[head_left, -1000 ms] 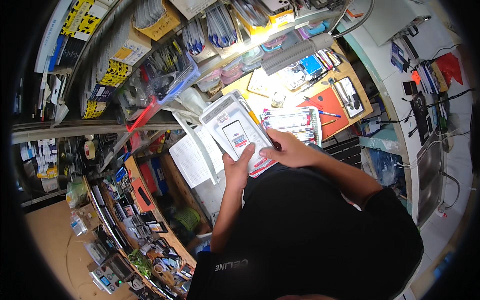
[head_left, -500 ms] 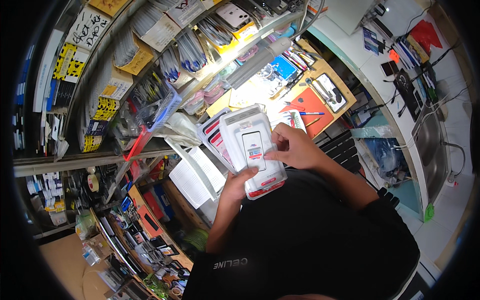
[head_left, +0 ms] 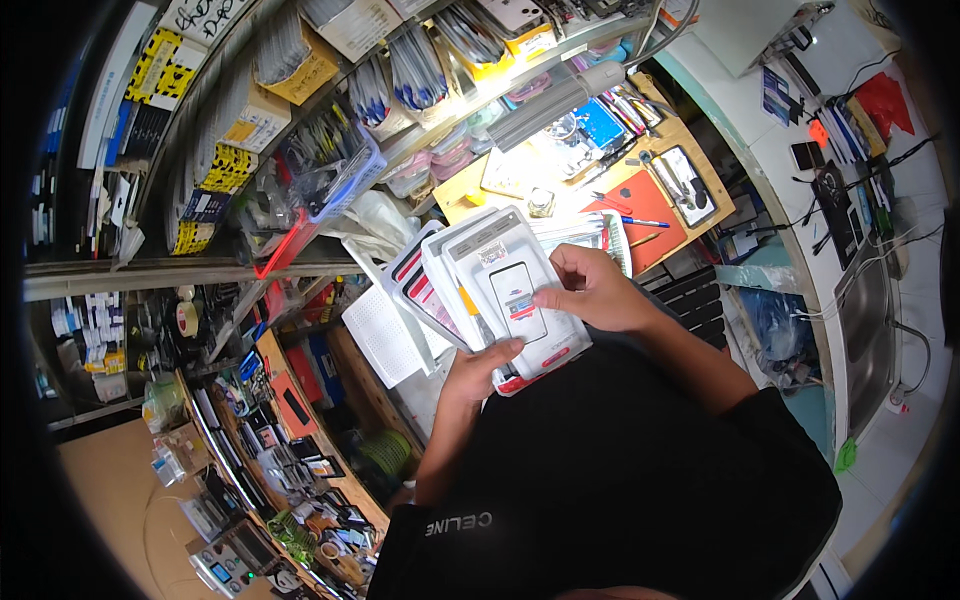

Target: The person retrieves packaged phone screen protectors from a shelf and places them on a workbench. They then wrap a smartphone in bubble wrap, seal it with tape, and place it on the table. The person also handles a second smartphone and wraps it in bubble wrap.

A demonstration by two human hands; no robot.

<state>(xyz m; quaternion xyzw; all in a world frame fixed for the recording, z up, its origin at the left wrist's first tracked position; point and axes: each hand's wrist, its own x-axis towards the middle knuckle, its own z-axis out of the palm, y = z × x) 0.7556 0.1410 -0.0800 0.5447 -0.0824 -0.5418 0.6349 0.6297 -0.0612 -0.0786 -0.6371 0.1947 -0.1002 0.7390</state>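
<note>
Before my body I hold a stack of flat white-and-clear plastic packages. The top package has a phone outline and a small coloured label on it. My left hand is closed round the stack's lower left edge, thumb on top. On the top package's right side my right hand is closed, thumb over its face and the other fingers curled at its edge. A second package peeks out beneath, next to an orange strip. Farther left, packages with red-and-pink phone pictures fan out.
Beyond the stack, a lit wooden bench carries a red mat, pens and an opened phone. Shelves with boxes of packets and a blue basket line the left. A sink is at right.
The top package has shifted right against those beneath, and the orange strip now shows between them. My right fingers have moved onto its right edge. The whole view has turned slightly.
</note>
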